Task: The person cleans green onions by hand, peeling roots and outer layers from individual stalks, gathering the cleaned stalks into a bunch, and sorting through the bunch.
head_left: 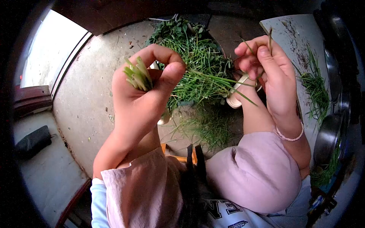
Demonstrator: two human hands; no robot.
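My left hand (pixel 140 87) is closed round a bunch of green stalks (pixel 137 75), their pale cut ends sticking up out of the fist. Thumb and forefinger of that hand also pinch some long thin green blades (pixel 224 81) that stretch to the right. My right hand (pixel 272 68) is raised on the other side, with a thin brownish stem (pixel 270 40) between thumb and forefinger and its other fingers curled. Between and beyond the hands lies a large heap of green grass-like plants (pixel 197 57).
Loose green bits (pixel 213 127) lie on the floor below the heap. At the right, a pale board (pixel 300 34) bears more green stalks (pixel 315 85), beside a dark metal pan (pixel 327 138). My knees and sandalled feet are near the heap. A dark object (pixel 33 140) lies at the left.
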